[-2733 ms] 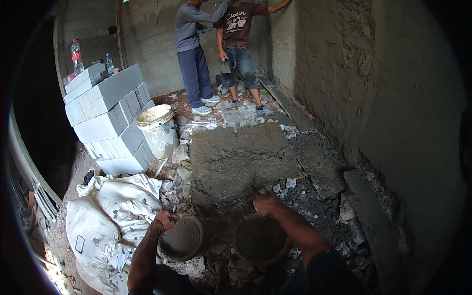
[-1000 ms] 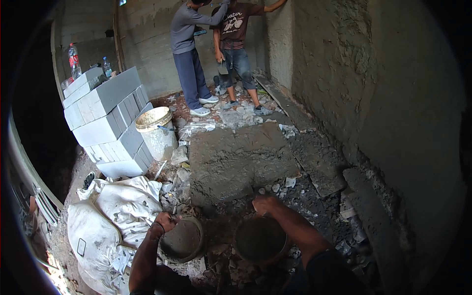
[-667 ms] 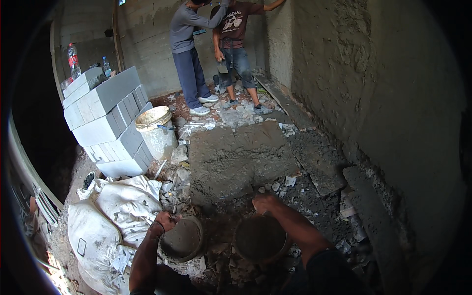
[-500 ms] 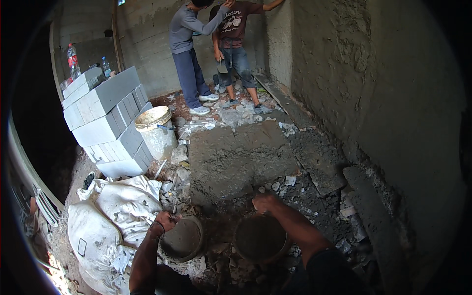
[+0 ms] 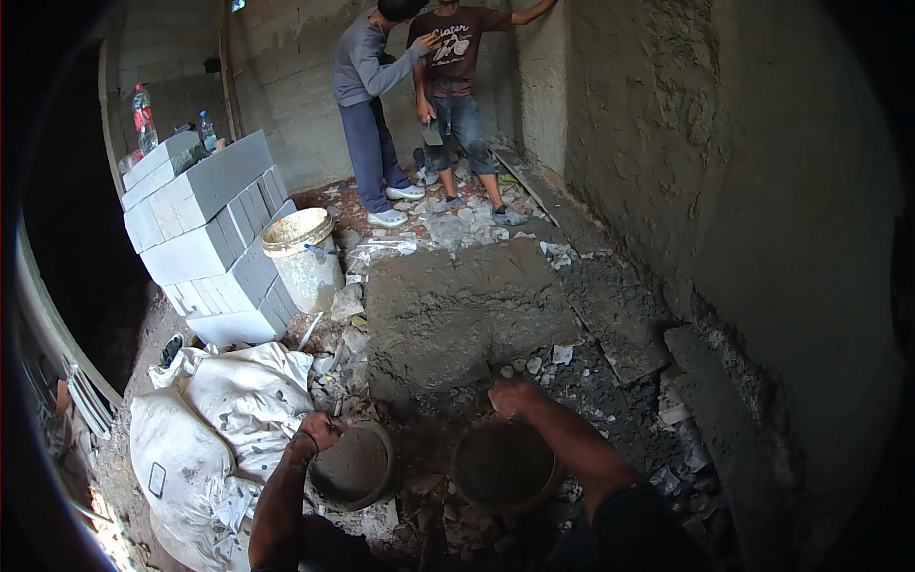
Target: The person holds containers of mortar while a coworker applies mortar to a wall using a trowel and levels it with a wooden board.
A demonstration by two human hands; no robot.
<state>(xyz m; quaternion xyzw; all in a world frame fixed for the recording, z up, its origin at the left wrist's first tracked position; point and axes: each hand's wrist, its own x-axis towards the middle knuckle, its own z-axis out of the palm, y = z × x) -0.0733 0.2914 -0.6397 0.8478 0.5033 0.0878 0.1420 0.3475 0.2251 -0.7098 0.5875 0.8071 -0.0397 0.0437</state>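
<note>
Two round buckets stand side by side in front of me, each holding grey wet mortar. My left hand is closed at the upper left edge of the left bucket. Over the far rim of the right bucket, my right hand is closed, its forearm crossing the bucket's right side. Fingertips of both hands are partly hidden, so whether they grip rim or handle is unclear. Just beyond lies a flat board spread with wet mortar.
White sacks lie at the left, below stacked pale blocks topped with bottles. A mortar-stained white bucket stands beside them. Rubble covers much of the floor. Two people stand at the back, one holding a trowel. A plastered wall rises at right.
Both my hands stay almost where they were at the buckets. At the back, the person in grey has lowered a raised hand and shifted slightly.
</note>
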